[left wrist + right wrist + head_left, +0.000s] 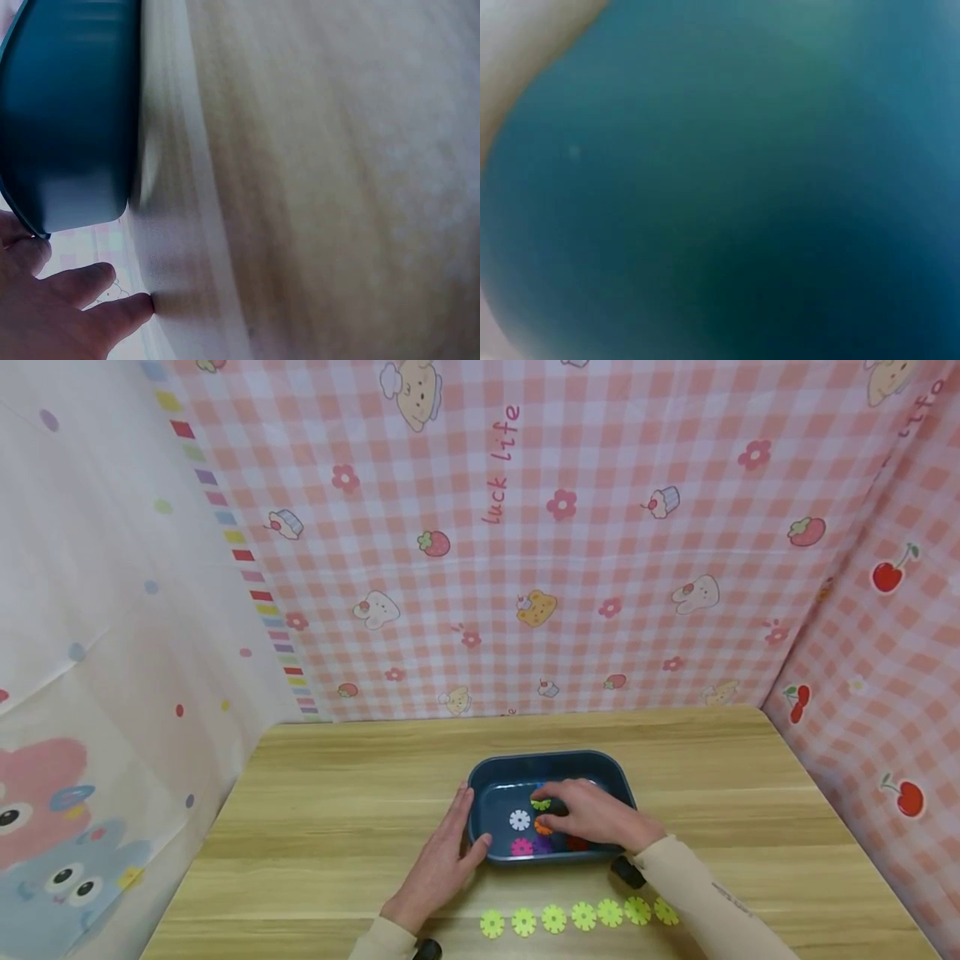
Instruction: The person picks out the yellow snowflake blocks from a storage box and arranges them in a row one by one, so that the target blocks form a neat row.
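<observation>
A dark blue plastic box (551,857) holds several flower-shaped discs. My left hand (442,856) rests against the box's left side, fingers extended along it and thumb at the near corner. In the left wrist view, a fingertip (30,253) meets the rim while the others spread down toward the table. My right hand (592,812) reaches inside, its index finger over a yellow-green disc (541,804) and its thumb beside an orange disc (543,826), with a gap between the two digits. White (520,820), pink (522,847) and purple (542,844) discs lie nearby. The right wrist view shows only blurred blue.
In front of the box, a row of several yellow-green discs (553,919) lies on the wooden table (337,802); the right sleeve (705,893) overlaps its right end. A pink checked cloth (525,568) hangs behind the table, with printed cloths at both sides.
</observation>
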{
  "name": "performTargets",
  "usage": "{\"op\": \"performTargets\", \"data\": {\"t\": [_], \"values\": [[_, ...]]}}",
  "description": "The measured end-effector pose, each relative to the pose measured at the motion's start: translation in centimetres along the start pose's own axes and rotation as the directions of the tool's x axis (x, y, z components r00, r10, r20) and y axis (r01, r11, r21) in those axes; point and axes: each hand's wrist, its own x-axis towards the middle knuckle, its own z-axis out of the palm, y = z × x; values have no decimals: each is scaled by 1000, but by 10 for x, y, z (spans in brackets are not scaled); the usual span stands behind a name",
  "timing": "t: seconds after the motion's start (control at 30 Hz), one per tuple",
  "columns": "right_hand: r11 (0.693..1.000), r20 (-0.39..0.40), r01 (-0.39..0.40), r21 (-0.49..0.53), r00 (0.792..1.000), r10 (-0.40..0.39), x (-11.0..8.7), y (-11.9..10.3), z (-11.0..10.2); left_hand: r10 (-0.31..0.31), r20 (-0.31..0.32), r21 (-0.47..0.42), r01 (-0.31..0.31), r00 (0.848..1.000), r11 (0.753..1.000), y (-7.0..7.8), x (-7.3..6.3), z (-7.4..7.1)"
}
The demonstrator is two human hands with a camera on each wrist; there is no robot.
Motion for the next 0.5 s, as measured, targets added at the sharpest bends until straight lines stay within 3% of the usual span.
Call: {"op": "performTargets", "data": {"t": [0.3, 0.5], "values": [[999, 23, 10, -47, 1000, -9, 4, 4, 5, 12, -5, -1, -12, 1000, 1000, -1, -1, 1], [996, 67, 81, -41, 995, -79, 6, 4, 8, 18, -10, 2, -18, 1000, 1000, -2, -1, 0]]}}
